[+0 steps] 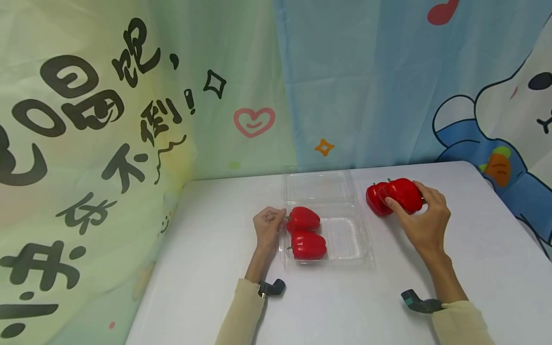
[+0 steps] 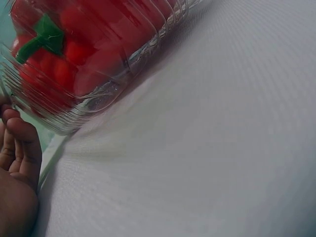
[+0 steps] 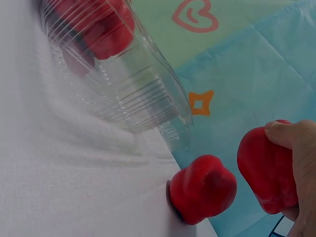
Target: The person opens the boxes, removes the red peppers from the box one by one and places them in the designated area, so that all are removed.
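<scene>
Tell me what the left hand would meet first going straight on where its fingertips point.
The left hand would likely first meet the left edge of the clear container; its fingertips seem right at it, though contact is unclear.

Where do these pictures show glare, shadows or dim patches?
Head view: small glints on the boxed peppers, soft shadows by the forearms; left wrist: pale glare streaks on the clear box, the white tabletop dimming toward lower right; right wrist: a dark shadow beside the loose pepper.

Both forearms forward, left hand curled, right hand in a wide thumb-and-finger grip.
</scene>
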Tool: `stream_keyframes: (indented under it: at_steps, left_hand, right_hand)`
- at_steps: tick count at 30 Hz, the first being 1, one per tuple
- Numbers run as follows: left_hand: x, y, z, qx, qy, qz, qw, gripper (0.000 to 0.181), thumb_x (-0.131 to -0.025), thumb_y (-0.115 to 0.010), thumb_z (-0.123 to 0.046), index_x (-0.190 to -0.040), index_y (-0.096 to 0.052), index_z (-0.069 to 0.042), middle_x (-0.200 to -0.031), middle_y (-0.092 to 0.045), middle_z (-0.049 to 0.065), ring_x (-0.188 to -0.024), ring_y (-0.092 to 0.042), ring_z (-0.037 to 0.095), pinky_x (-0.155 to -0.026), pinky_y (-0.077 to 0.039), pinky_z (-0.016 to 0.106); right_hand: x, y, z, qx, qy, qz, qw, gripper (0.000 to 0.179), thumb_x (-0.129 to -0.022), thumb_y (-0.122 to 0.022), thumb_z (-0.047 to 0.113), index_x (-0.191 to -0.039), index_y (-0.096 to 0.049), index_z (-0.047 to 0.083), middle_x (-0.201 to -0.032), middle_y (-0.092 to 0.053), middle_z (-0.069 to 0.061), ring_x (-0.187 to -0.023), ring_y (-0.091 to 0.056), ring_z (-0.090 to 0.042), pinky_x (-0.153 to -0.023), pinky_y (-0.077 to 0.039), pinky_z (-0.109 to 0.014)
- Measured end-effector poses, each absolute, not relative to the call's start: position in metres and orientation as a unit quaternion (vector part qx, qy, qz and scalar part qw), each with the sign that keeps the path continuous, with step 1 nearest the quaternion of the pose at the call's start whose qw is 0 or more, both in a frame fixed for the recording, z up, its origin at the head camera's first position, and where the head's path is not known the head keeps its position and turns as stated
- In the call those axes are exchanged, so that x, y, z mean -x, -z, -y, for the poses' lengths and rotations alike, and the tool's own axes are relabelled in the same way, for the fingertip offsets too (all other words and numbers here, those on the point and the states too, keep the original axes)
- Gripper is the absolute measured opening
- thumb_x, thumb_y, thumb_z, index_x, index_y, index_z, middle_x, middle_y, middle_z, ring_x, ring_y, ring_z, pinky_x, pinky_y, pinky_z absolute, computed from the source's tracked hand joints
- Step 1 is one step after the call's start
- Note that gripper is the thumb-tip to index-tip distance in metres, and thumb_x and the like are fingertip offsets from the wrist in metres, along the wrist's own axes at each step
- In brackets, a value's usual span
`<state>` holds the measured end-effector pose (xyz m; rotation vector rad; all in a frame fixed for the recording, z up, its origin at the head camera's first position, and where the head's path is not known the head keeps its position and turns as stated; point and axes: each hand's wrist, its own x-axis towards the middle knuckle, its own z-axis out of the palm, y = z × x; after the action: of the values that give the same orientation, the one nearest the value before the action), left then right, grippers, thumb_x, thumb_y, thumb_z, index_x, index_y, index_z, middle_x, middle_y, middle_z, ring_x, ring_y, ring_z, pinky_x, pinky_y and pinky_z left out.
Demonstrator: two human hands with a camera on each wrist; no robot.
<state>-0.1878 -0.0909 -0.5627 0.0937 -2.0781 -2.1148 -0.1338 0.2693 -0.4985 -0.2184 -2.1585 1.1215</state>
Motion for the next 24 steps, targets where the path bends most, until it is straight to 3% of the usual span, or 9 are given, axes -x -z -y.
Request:
stream_keyframes:
  at_steps: [7,11,18,21,24]
  left_hand:
    - [0.1874,0.5626,0.0910,-0.030,0.709,0.699,0.087,0.023,-0.101,-0.077,-0.023,-0.088,-0.073,-0.003,-0.067,-0.068,0.000,-0.065,-0.060,0.012,-0.062,-0.049,0.020]
    - [0.1868,0.5631,0.0910,-0.033,0.710,0.698,0.089,0.024,-0.101,-0.078,-0.023,-0.088,-0.073,-0.003,-0.068,-0.069,0.008,-0.065,-0.060,0.013,-0.061,-0.049,0.021]
    - [0.1862,0.5635,0.0909,-0.031,0.711,0.697,0.092,0.024,-0.101,-0.078,-0.022,-0.089,-0.073,-0.002,-0.074,-0.068,0.023,-0.065,-0.059,0.013,-0.061,-0.049,0.021]
    - [0.1866,0.5626,0.0908,-0.028,0.712,0.696,0.090,0.024,-0.101,-0.078,-0.022,-0.090,-0.073,-0.001,-0.072,-0.068,0.021,-0.065,-0.059,0.013,-0.061,-0.048,0.021]
    - [0.1875,0.5615,0.0909,-0.024,0.712,0.696,0.089,0.024,-0.101,-0.077,-0.021,-0.089,-0.073,-0.001,-0.068,-0.068,0.012,-0.064,-0.059,0.011,-0.060,-0.048,0.021]
  right_hand:
    - [0.1335,0.5017,-0.2731,0.107,-0.432,0.826,0.345,0.074,-0.085,-0.093,0.020,-0.152,-0.063,0.012,-0.151,-0.066,-0.015,-0.136,-0.059,-0.031,-0.106,-0.047,-0.012]
    - [0.1328,0.5021,-0.2727,0.120,-0.430,0.820,0.358,0.073,-0.087,-0.092,0.022,-0.152,-0.062,0.013,-0.150,-0.067,-0.014,-0.134,-0.059,-0.025,-0.103,-0.044,-0.010]
    - [0.1340,0.5030,-0.2752,0.159,-0.432,0.812,0.359,0.070,-0.089,-0.090,0.024,-0.152,-0.063,0.013,-0.149,-0.067,-0.013,-0.124,-0.045,0.002,-0.094,-0.041,-0.012]
    - [0.1348,0.5038,-0.2774,0.171,-0.433,0.812,0.353,0.070,-0.091,-0.089,0.026,-0.154,-0.062,0.014,-0.151,-0.065,-0.012,-0.127,-0.047,0.000,-0.097,-0.043,-0.015]
    - [0.1353,0.5046,-0.2787,0.180,-0.434,0.810,0.350,0.070,-0.092,-0.088,0.029,-0.155,-0.060,0.015,-0.152,-0.064,-0.012,-0.133,-0.053,-0.011,-0.103,-0.047,-0.022]
